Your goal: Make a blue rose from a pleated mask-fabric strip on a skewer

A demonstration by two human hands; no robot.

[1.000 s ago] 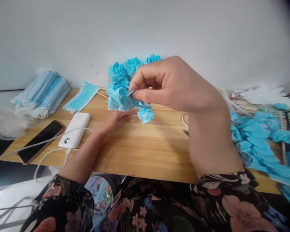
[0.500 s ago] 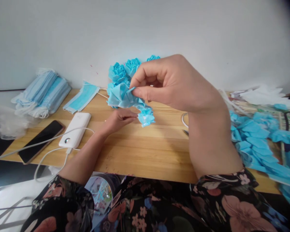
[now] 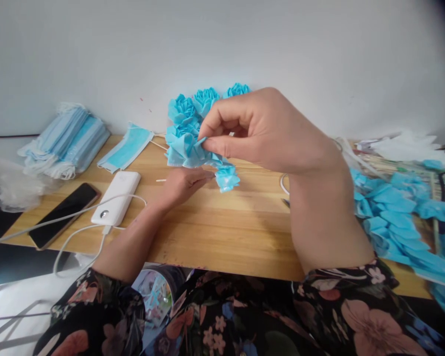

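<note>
Both grips pinch: my right hand (image 3: 255, 131) a ruffled light-blue fabric strip (image 3: 185, 152) over the brown wooden table (image 3: 222, 237), behind its front edge, my left hand (image 3: 181, 187) seemingly a thin white stick (image 3: 160, 180); overpulling could unravel pleats.

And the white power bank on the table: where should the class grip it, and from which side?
The power bank is probably best gripped across its long edges near the far end, coming from above. It lies flat and is longer than wide; a plug meets its near end, and a white cable passes across its middle.
</note>
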